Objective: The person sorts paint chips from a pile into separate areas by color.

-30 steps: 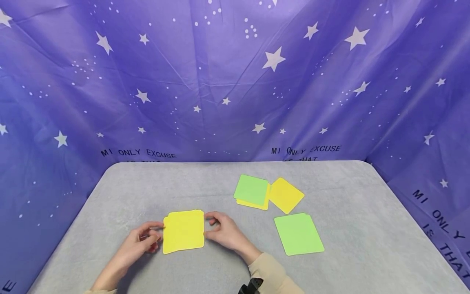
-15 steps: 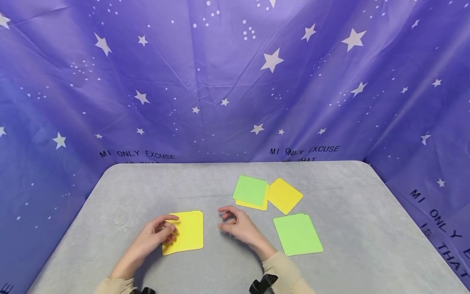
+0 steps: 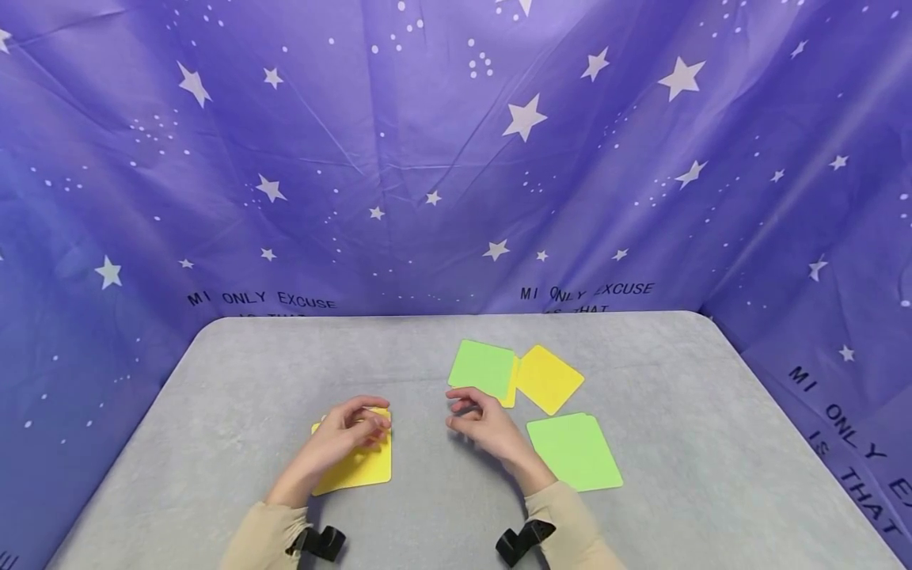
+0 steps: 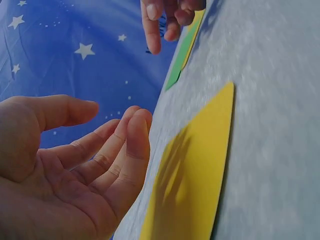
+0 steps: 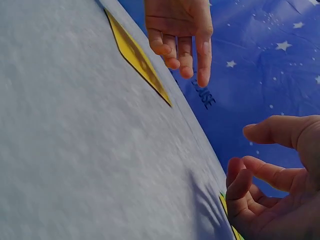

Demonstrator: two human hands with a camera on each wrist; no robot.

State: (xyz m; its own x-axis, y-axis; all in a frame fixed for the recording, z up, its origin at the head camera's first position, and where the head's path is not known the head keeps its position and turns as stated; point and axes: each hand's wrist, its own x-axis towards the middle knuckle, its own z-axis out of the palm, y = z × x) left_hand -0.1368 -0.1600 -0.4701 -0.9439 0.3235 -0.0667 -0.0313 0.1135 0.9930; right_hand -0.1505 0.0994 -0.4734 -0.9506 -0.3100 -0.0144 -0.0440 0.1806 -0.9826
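My left hand hovers over a stack of yellow square cards, fingers relaxed and nothing in them. In the left wrist view the hand's shadow falls across the yellow stack, with air between palm and cards. My right hand is held above the table to the right of that stack, fingers loosely bent and holding nothing. Just beyond it lies a green card partly covering a yellow one. Right of these rests another yellow card, turned at an angle. Nearer me sits a stack of green cards.
The grey table has rounded far corners. A purple cloth with white stars hangs behind and on both sides. Black wrist cameras sit on the beige sleeves.
Both hands have left the sides of the yellow stack. The left hand has moved right, over the stack; the right hand has moved right, away from it. The cards lie as before.
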